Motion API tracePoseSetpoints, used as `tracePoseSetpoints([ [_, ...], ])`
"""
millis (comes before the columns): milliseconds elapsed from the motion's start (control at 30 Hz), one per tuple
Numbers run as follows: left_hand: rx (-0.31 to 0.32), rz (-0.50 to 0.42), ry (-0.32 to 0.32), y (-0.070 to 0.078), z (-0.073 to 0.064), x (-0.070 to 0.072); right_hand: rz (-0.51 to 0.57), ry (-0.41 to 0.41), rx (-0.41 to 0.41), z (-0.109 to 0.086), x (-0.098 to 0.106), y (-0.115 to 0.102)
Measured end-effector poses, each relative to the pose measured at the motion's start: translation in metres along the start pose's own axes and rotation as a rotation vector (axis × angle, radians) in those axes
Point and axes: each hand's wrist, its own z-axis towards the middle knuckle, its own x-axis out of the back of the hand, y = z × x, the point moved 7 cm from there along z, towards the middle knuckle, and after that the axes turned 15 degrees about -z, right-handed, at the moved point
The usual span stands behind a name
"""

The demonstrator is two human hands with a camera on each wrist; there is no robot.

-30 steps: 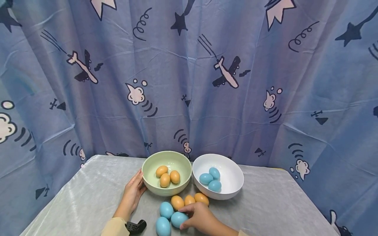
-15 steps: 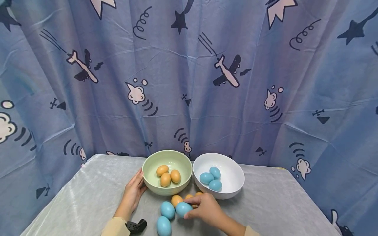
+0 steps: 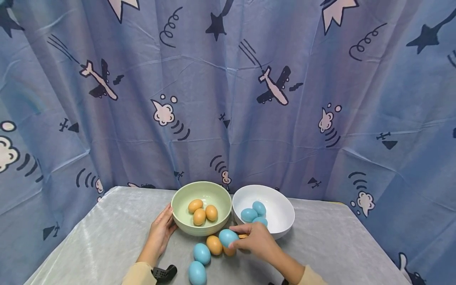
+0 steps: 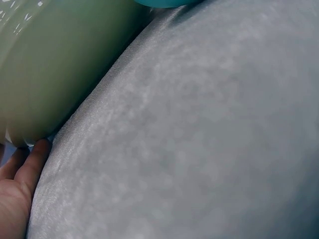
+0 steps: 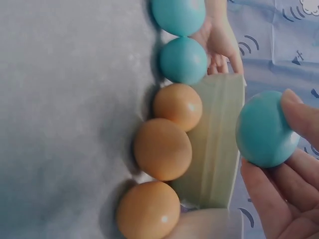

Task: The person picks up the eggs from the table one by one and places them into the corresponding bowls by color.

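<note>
Between thumb and fingers my right hand [image 3: 258,241] pinches a blue egg [image 3: 228,238], raised above the table in front of the two bowls. My left hand [image 3: 160,235] rests its fingers against the left outer side of the green bowl [image 3: 217,198], which has three orange eggs [image 3: 199,217] inside. Beside it stands the white bowl [image 3: 279,213] with three blue eggs [image 3: 248,215], one partly behind my right hand. In the right wrist view, three orange eggs [image 5: 163,149] line the table below the bowls, continuing a row with two blue eggs [image 5: 183,59].
Grey cloth covers the table [image 3: 107,237]. A patterned blue curtain [image 3: 228,99] hangs right behind the bowls. A black device [image 3: 164,274] is at my left wrist.
My right hand has lifted the blue egg off the table and carried it up and toward the white bowl, passing over the orange eggs. My left hand stays at the green bowl.
</note>
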Motion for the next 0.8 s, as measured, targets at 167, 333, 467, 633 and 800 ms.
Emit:
tracePoseSetpoints([
  [167,0.0,-0.001,0.003,-0.001,0.0,0.001,0.021,0.024,-0.018,0.0,0.011,-0.003],
  [333,0.0,0.001,0.003,-0.001,-0.001,0.0,0.037,0.038,-0.024,0.0,0.017,0.0],
  [467,-0.006,0.0,0.004,0.0,-0.001,0.0,0.015,0.053,-0.018,0.002,0.021,0.004],
  [633,-0.007,-0.002,0.001,0.0,0.0,0.0,-0.049,0.099,-0.051,0.004,0.03,0.009],
  [800,-0.008,-0.008,0.001,-0.001,0.0,0.0,-0.065,0.124,-0.105,0.006,0.038,0.016],
])
